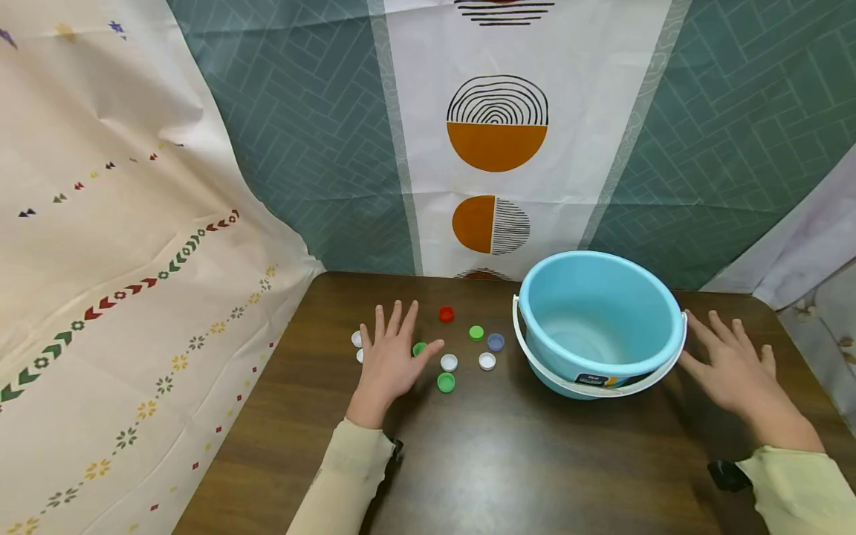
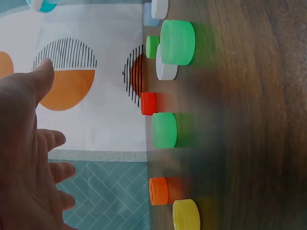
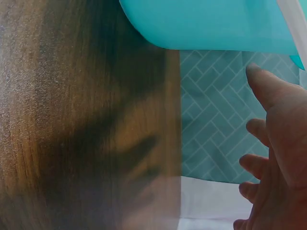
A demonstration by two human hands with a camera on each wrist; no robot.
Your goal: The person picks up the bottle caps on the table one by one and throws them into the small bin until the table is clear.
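Hovering splayed: L hand (image 1: 389, 362) nr caps (image 1: 449, 362), R hand (image 1: 735, 371) nr bucket (image 1: 595, 293).

head: high, forward-down | wrist cams: low, close, forward | shared: patterned cloth (image 1: 495, 183)

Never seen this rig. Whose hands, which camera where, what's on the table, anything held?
No robot here: these are a person's bare left hand and right hand. The wide picture comes from a head-worn camera; the close-ups come from one camera on each wrist. On the dark brown wood-grain table are small round plastic caps in several colours and a light-blue round plastic bucket with a white handle. Nothing is held: the left hand is open near the caps, the right beside the bucket.
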